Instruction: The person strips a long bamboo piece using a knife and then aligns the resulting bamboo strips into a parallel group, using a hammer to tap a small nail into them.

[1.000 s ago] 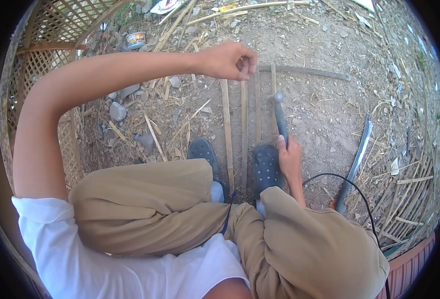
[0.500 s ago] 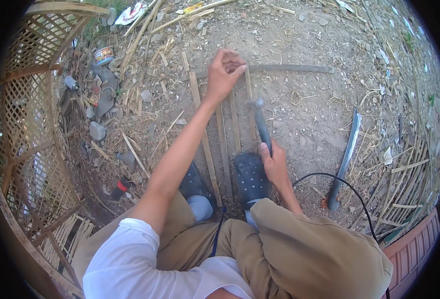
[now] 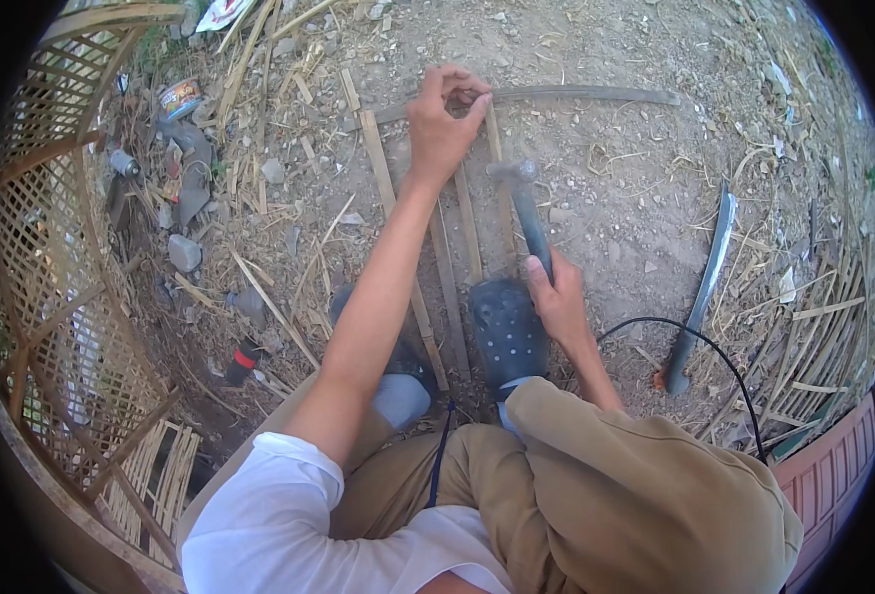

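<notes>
My right hand (image 3: 560, 299) grips a hammer (image 3: 529, 210) by its dark handle, the head pointing away from me above the ground. Farther out, the thumb and fingertips of my left hand (image 3: 444, 124) are pinched together at a long crosswise bamboo strip (image 3: 596, 94); whatever is between them is too small to make out. Several lengthwise strips run from there toward my feet, among them a pale outer strip (image 3: 380, 158) and one right-hand strip (image 3: 497, 148) whose far end meets the crosswise piece beside my fingertips. My right clog (image 3: 510, 332) rests near the lengthwise strips' near ends.
On the right lies a long-bladed machete (image 3: 712, 262), with a black cable (image 3: 690, 332) crossing near its handle. A stack of thin bamboo strips (image 3: 823, 327) is beyond it. A lattice panel (image 3: 56, 257) stands at the left; a tin (image 3: 181, 100) and stones litter the dirt.
The view has shifted slightly, so the ground and strips appear higher. The hammer head has tilted a little leftward; my left hand keeps its pinch at the crosswise strip.
</notes>
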`<action>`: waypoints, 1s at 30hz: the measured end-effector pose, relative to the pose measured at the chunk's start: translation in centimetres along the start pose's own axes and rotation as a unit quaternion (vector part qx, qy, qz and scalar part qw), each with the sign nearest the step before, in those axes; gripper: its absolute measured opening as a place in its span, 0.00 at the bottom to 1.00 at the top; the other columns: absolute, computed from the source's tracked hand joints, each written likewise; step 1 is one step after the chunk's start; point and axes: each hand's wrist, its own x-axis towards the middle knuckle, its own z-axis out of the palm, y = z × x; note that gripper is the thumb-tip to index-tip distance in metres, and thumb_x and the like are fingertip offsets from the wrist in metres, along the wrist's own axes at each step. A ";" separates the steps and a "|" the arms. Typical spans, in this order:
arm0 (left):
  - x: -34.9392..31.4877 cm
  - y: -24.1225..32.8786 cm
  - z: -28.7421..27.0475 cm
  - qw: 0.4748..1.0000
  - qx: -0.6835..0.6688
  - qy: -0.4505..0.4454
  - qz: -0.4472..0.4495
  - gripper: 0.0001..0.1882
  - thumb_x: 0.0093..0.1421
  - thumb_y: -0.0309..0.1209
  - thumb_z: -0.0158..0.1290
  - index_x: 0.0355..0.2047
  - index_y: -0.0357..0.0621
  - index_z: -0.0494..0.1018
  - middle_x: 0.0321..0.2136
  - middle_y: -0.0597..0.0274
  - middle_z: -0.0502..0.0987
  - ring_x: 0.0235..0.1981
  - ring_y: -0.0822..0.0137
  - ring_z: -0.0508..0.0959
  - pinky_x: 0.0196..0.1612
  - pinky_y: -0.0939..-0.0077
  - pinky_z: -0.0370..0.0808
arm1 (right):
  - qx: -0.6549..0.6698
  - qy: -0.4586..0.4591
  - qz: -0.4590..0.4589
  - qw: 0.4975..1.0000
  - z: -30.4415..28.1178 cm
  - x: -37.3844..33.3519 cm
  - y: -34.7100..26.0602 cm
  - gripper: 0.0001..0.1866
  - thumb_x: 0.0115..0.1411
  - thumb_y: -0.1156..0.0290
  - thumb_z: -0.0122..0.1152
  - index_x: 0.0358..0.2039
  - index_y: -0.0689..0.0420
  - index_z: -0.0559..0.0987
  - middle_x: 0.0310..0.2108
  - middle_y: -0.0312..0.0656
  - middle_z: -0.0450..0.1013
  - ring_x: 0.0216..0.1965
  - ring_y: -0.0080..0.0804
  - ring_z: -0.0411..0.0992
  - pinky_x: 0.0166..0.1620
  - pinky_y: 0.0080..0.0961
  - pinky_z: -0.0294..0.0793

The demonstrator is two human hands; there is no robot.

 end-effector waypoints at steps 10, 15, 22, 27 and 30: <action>-0.4 -0.2 0.0 0.998 0.051 0.027 -0.016 0.21 0.56 0.24 0.66 0.47 0.42 0.69 0.34 0.65 0.85 0.30 0.70 0.77 0.37 0.74 0.75 | 0.022 -0.011 0.015 1.000 -0.2 0.0 -0.3 0.21 0.73 0.57 0.54 0.39 0.68 0.75 0.19 0.48 0.64 0.23 0.33 0.61 0.31 0.38 0.66; -0.4 -0.1 0.0 0.998 0.053 0.018 -0.015 0.23 0.56 0.23 0.66 0.47 0.42 0.66 0.34 0.64 0.85 0.30 0.68 0.78 0.37 0.74 0.76 | 0.023 -0.016 0.030 0.999 -0.4 0.0 -0.4 0.20 0.72 0.58 0.55 0.38 0.67 0.74 0.19 0.47 0.64 0.23 0.33 0.61 0.30 0.38 0.65; -0.6 -0.4 0.0 0.996 0.084 0.010 -0.001 0.23 0.56 0.22 0.66 0.46 0.42 0.65 0.34 0.60 0.85 0.30 0.66 0.80 0.36 0.72 0.77 | -0.020 0.007 -0.009 1.000 -0.1 0.1 -0.8 0.21 0.73 0.57 0.54 0.37 0.67 0.74 0.18 0.48 0.63 0.20 0.33 0.61 0.27 0.38 0.64; -0.5 -0.6 0.1 0.998 0.055 0.006 -0.011 0.23 0.56 0.22 0.66 0.45 0.40 0.63 0.32 0.59 0.86 0.30 0.65 0.81 0.37 0.72 0.78 | -0.055 0.059 -0.063 0.995 -0.7 2.1 -3.1 0.21 0.74 0.57 0.52 0.36 0.66 0.74 0.16 0.47 0.63 0.18 0.32 0.63 0.25 0.37 0.62; -0.5 -0.7 -0.1 0.999 0.038 0.016 -0.009 0.24 0.55 0.21 0.66 0.44 0.39 0.63 0.32 0.57 0.85 0.30 0.65 0.83 0.37 0.74 0.80 | -0.036 0.068 -0.072 0.994 -1.2 4.1 -5.0 0.21 0.75 0.58 0.52 0.36 0.66 0.74 0.16 0.46 0.64 0.17 0.33 0.63 0.24 0.37 0.62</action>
